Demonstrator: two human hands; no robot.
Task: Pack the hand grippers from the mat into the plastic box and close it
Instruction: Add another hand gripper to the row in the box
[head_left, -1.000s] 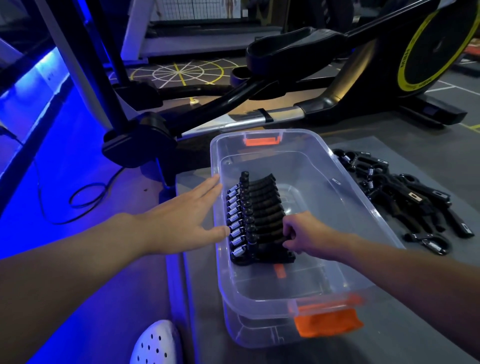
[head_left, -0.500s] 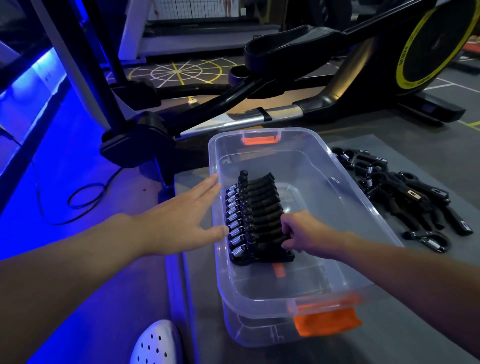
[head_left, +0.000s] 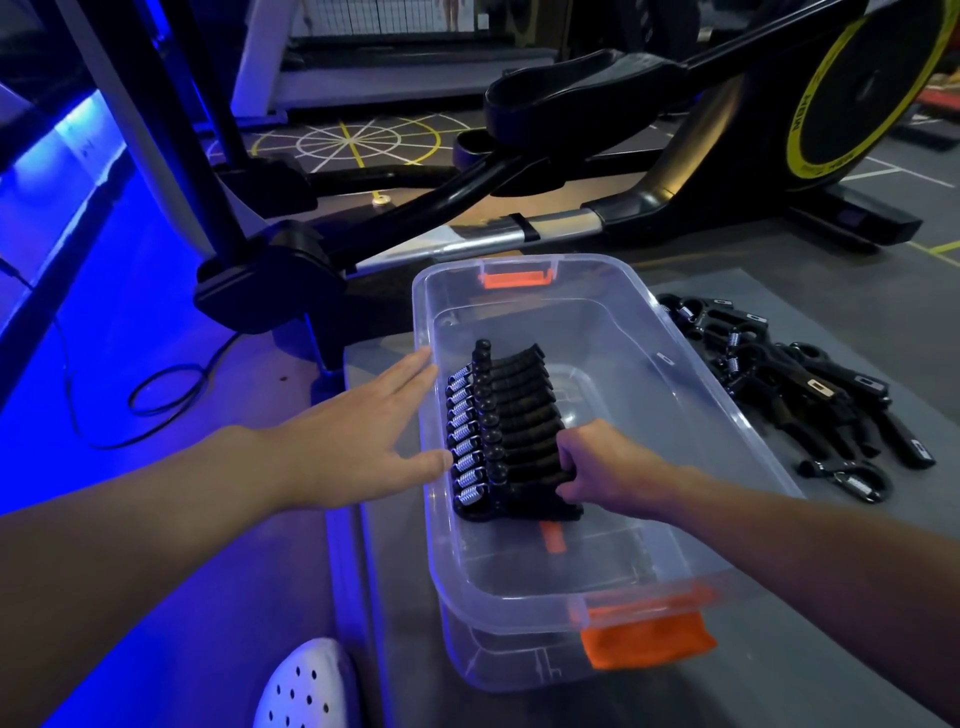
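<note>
— Hardly anything has moved; where are your hands?
— Your right hand stays curled around the row of hand grippers inside the plastic box. Your left hand, spread flat, presses its wall. Loose grippers lie on the mat.

I could make out only yellow lettering curving round the flywheel ring of the exercise machine beyond my plastic box; it was too blurred to read.
</note>
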